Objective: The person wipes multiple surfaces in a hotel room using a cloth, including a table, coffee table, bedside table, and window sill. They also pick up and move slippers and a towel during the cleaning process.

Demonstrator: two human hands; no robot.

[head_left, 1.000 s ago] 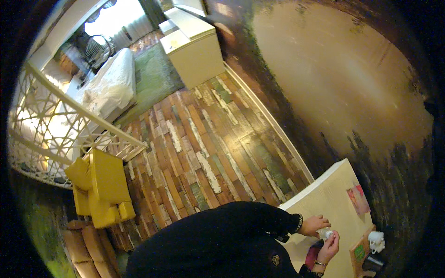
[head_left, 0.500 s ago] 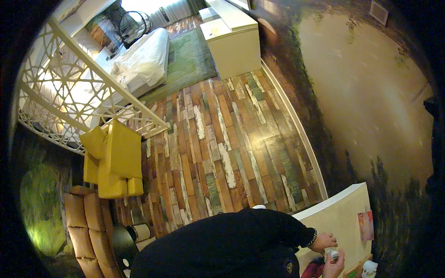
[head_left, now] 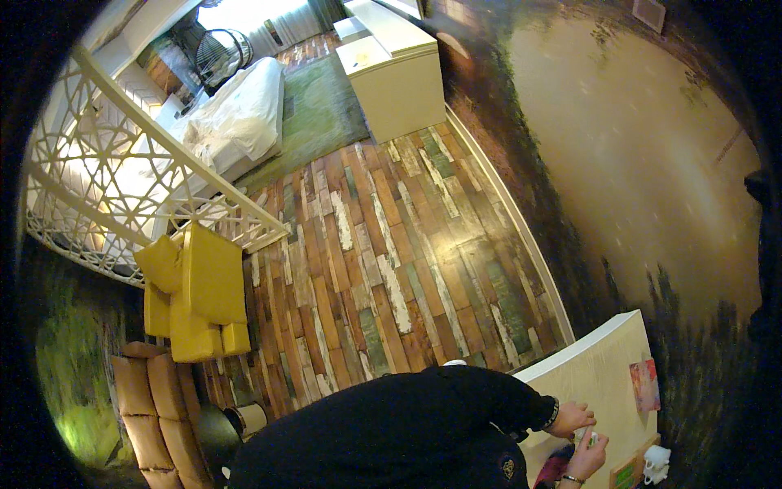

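Both of my hands meet over a pale cabinet top (head_left: 599, 371) at the lower right. My right hand (head_left: 588, 458) is closed round a small white object (head_left: 588, 438), mostly hidden by the fingers, so its kind is unclear. From the left, my left hand (head_left: 573, 418) reaches to the same object with bent fingers pressed against it. A dark red thing (head_left: 555, 466) shows below the hands, partly covered by my black sleeve (head_left: 423, 424). Nearby on the cabinet lies a red and pink card or packet (head_left: 643, 385).
A wooden-edged item with a green face (head_left: 626, 473) and a white ceramic-looking piece (head_left: 656, 464) stand right of my hands. Behind are a yellow armchair (head_left: 213, 285), brown sofa (head_left: 155, 407), white lattice screen (head_left: 163, 147), bed (head_left: 252, 98) and cream cabinet (head_left: 399, 90) on patchwork plank flooring.
The white object has turned between my hands: its round end faced up before and is now mostly covered. My right hand has moved slightly up and right. The view has shifted slightly.
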